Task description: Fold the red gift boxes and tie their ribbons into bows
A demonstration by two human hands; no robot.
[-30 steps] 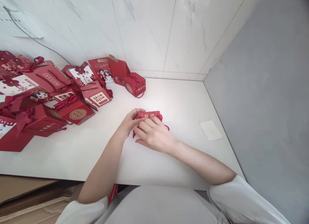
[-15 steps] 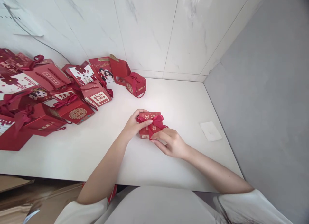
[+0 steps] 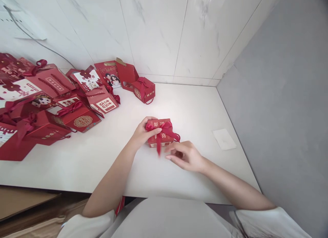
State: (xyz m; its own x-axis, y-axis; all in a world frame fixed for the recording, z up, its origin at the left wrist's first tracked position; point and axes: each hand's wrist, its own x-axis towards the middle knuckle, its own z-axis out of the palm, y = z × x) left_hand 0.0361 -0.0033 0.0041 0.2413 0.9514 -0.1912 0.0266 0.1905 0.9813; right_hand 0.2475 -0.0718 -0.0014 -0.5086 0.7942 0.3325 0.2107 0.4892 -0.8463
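A small red gift box (image 3: pixel 167 138) with gold lettering lies on the white table (image 3: pixel 200 110) in front of me. A red satin ribbon (image 3: pixel 167 126) is tied in a bow across its top, one tail hanging down over the near side. My left hand (image 3: pixel 144 132) grips the box from its left, with the thumb on the bow and the other fingers around the far side, partly hidden. Just off the near right corner of the box, my right hand (image 3: pixel 186 156) is apart from it, thumb and fingers spread with nothing between them.
Many red gift boxes (image 3: pixel 83 120) with ribbons and bags crowd the left side. One ribboned box (image 3: pixel 145 89) stands near the tiled wall (image 3: pixel 156 33). A white paper sheet (image 3: pixel 224 139) lies at the right. Cardboard (image 3: pixel 25 200) is below the table's front edge.
My right hand has let go of the ribbon tail and drawn back toward the lower right. The tail now hangs free. My left hand keeps its hold on the box.
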